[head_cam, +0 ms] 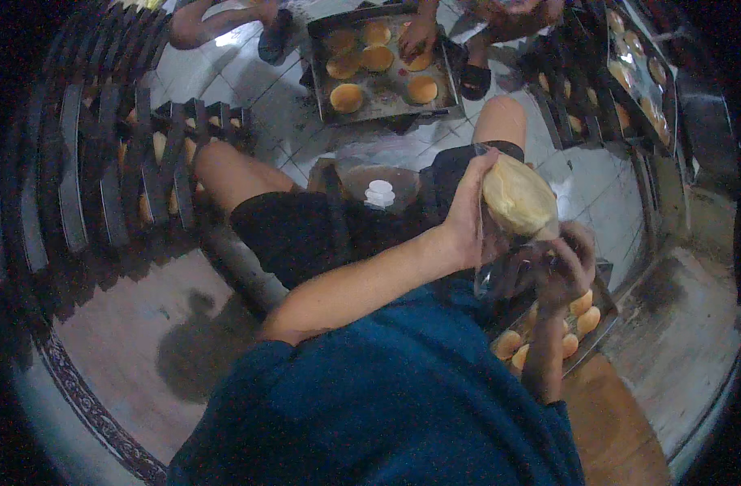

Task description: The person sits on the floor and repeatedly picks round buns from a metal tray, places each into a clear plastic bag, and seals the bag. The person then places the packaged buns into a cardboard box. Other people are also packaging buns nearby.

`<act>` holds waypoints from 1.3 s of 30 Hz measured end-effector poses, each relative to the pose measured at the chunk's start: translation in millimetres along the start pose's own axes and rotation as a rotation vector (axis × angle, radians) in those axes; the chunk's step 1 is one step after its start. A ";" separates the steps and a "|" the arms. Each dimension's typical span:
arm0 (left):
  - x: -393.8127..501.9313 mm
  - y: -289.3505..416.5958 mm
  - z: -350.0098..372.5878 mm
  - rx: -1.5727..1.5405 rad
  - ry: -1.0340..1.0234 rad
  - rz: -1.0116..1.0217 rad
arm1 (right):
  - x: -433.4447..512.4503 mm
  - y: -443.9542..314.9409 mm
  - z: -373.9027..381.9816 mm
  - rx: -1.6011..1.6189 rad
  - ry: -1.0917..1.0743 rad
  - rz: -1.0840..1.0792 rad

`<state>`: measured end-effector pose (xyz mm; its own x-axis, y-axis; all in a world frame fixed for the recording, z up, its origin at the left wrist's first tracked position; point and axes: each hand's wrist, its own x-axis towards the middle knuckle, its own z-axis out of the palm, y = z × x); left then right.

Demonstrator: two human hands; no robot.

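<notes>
A pale round bread bun [519,197] in a clear plastic bag is held up at the right of the head view. My left hand [476,200] grips it along its left side, with the bag's film hanging below. Beneath the bun, my right hand [568,261] is blurred, its fingers bent near the lower part of the bag; whether they pinch the film is unclear. Behind that forearm lies a metal tray [598,331] with several browned buns [588,320]. Between my knees stands a dark container [352,176] with a small stack of white round items [379,193] on it.
Ahead on the tiled floor is a baking tray [394,100] of buns, with another person's hand [418,39] over it. Stacked dark trays [109,164] stand at the left; more trays with buns [644,79] are at the upper right. A second person's arm [224,24] shows at the top left.
</notes>
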<state>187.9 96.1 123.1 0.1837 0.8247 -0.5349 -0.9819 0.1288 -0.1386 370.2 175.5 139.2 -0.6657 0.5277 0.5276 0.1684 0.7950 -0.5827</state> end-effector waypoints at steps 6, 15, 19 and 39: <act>-7.6 57.1 -16.0 1.352 0.265 0.007 | 18.8 -14.1 25.1 0.276 0.073 0.489; 9.1 43.1 -17.6 1.448 -0.198 0.965 | 12.3 25.1 10.8 0.709 -0.079 0.854; 19.5 51.9 -9.6 1.504 -0.287 0.969 | 16.9 42.5 5.4 0.759 -0.185 0.893; -22.1 26.1 3.1 1.351 0.143 0.956 | 29.2 -27.4 25.2 0.331 0.172 0.586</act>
<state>158.1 82.9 133.9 -0.5414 0.8375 -0.0739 -0.0500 0.0557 0.9972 327.9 161.6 155.0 -0.4031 0.9039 0.1428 0.2160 0.2456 -0.9450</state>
